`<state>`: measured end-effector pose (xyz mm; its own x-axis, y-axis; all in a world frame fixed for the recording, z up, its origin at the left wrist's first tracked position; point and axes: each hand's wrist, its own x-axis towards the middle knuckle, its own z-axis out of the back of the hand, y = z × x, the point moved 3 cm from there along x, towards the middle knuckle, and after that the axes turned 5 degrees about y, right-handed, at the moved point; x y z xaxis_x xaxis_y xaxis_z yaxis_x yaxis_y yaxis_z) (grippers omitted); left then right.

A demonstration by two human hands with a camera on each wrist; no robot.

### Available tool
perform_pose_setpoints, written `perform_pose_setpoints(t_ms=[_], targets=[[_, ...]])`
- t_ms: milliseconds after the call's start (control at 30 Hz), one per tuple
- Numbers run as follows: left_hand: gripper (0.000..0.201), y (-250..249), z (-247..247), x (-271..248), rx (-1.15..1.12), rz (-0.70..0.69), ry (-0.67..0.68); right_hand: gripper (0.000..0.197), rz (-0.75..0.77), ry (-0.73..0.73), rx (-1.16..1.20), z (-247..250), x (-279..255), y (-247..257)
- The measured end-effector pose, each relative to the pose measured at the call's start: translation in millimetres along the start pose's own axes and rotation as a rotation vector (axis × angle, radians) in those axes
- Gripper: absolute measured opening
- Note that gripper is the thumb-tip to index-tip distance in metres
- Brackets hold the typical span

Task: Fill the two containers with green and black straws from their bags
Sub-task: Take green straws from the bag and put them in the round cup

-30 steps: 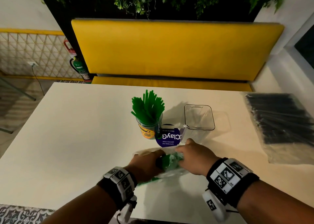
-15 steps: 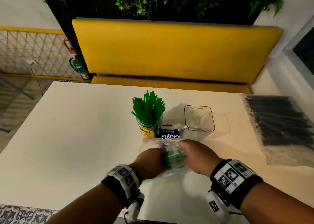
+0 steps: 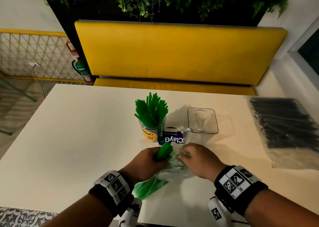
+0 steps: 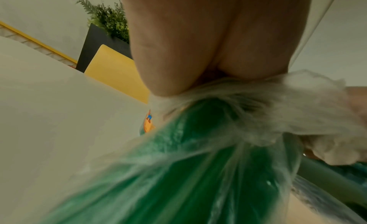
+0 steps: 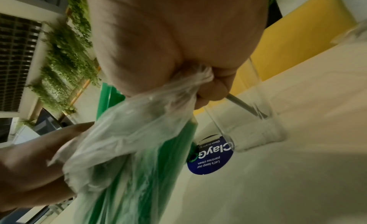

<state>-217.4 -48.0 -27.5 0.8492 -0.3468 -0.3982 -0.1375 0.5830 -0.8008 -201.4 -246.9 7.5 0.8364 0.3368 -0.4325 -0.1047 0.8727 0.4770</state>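
My left grip (image 3: 146, 159) is curled round a bundle of green straws (image 3: 164, 151), whose ends poke out past my knuckles; the rest lies under crinkled clear bag (image 3: 174, 168) film, blurred in both wrist views. My right grip (image 3: 198, 159) pinches the bag's bunched mouth; its fingertips are hidden beneath the hand. The bag's tail is partly covered by my left wrist. Beyond, a round cup (image 3: 151, 132) holds upright green straws, touching a blue label (image 3: 173, 138). A clear, squarish tub (image 3: 202, 121) stands just beside. Black straws (image 3: 284, 125) lie in a glossy bag, cut off at the right, on the matte pale surface (image 3: 77, 140).
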Motion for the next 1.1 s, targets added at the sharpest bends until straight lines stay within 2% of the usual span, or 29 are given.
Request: perform_pose_setpoints(t_ms=[67, 133, 167, 233, 267, 300, 433, 500, 633, 700, 767, 933, 1100], targets=[[0.01, 2, 3, -1, -0.063, 0.014, -0.034, 0.028, -0.054, 0.001, -0.032, 0, 0, -7], [0.012, 4, 5, -2, -0.15, 0.025, -0.05, 0.01, -0.08, 0.0, -0.071, 1, -2, -13], [0.014, 3, 6, -4, -0.156, 0.017, -0.057, 0.019, -0.067, -0.01, -0.087, 1, -5, -14], [0.013, -3, 8, -7, -0.139, -0.009, -0.043, 0.058, 0.03, -0.006, -0.135, -5, -8, -12], [0.013, -7, 9, -9, -0.146, -0.018, -0.027, 0.068, 0.081, -0.008, -0.183, -6, -8, -7], [0.012, -12, 11, -10, -0.157, -0.025, -0.02, 0.069, 0.119, 0.006, -0.235, -7, -9, -3], [0.009, -36, 31, -23, -0.213, -0.059, -0.076, 0.035, 0.055, 0.079, -0.379, -6, -9, 1], [0.015, -52, 47, -32, -0.359, -0.123, -0.144, 0.04, 0.025, 0.073, -0.392, -5, -9, 1], [0.014, -79, 86, -41, -0.841, -0.272, -0.334, 0.074, 0.04, 0.112, -0.429, -6, -7, 10], [0.018, -87, 107, -36, -0.972, -0.36, -0.41, 0.087, 0.102, 0.144, -0.519, -8, -5, 17], [0.022, -91, 126, -28, -1.05, -0.396, -0.51, 0.09, 0.157, 0.131, -0.557, -8, 0, 24], [0.022, -88, 152, -3, -1.158, -0.354, -0.697, 0.093, 0.202, 0.02, -0.603, -2, 25, 43], [0.018, -72, 157, 22, -1.194, -0.228, -0.784, 0.094, 0.157, 0.037, -0.531, 3, 38, 47]])
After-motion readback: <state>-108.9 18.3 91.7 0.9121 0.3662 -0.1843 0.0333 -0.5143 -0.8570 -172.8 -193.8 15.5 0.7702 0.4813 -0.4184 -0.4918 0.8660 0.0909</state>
